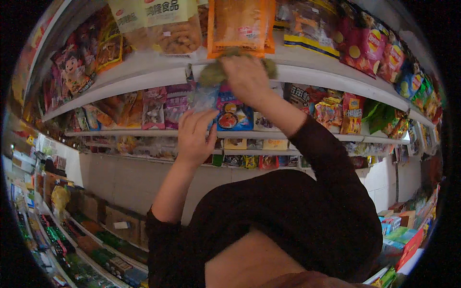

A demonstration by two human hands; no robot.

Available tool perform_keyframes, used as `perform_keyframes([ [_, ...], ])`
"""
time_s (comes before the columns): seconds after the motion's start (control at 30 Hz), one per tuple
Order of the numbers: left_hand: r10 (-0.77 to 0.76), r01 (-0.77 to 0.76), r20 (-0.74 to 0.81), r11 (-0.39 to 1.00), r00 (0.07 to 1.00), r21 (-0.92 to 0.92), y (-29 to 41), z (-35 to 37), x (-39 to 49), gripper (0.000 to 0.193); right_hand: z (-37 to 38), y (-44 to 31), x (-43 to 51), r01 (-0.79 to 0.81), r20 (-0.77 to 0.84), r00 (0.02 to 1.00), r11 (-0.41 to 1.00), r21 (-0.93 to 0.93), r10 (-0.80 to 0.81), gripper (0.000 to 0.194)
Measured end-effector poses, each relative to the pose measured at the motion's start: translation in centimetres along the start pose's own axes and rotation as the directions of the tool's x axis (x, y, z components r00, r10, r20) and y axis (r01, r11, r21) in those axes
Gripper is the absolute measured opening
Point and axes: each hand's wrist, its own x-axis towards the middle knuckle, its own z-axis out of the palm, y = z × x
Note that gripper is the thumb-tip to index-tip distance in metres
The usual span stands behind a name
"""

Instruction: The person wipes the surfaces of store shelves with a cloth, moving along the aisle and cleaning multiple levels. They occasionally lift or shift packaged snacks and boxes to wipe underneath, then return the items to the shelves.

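My right hand (248,81) presses a green-brown cloth (212,73) against the front edge of the upper white shelf (309,76). The cloth sticks out on both sides of the hand and looks blurred. Lower down, my left hand (196,135) is raised before the second shelf, its thumb apart from the fingers. Its fingertips are close to a pale translucent packet (205,96) and a blue snack pouch (234,117); whether they touch is unclear. Just above the cloth stands an orange-edged clear food bag (241,25).
Bags of brown snacks (176,36) and potato chip bags (363,50) line the upper shelf. Colourful packets (327,111) fill the one below. Cardboard boxes (119,226) and racks of goods (97,252) stand low at left. Stacked boxes (399,234) are at lower right.
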Motion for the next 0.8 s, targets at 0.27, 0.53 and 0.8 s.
perform_keyframes([
  [0.27, 0.173, -0.176, -0.051, 0.983, 0.984, -0.048, 2.8, 3.6, 4.5, 0.035, -2.0, 1.1, -0.5, 0.109, -0.073, 0.991, 0.991, -0.077, -0.115, 0.02],
  [0.53, 0.076, -0.072, 0.054, 0.995, 0.996, -0.067, 2.4, 6.6, 2.4, 0.036, -16.0, 18.3, -14.7, -0.262, -0.044, 0.964, 0.895, -0.362, 0.264, 0.043],
  [0.8, -0.114, 0.135, 0.164, 0.983, 0.98, -0.126, 5.2, 7.3, 0.2, 0.038, -25.5, 29.6, -22.5, -0.567, -0.437, 0.819, 0.639, -0.521, 0.371, 0.037],
])
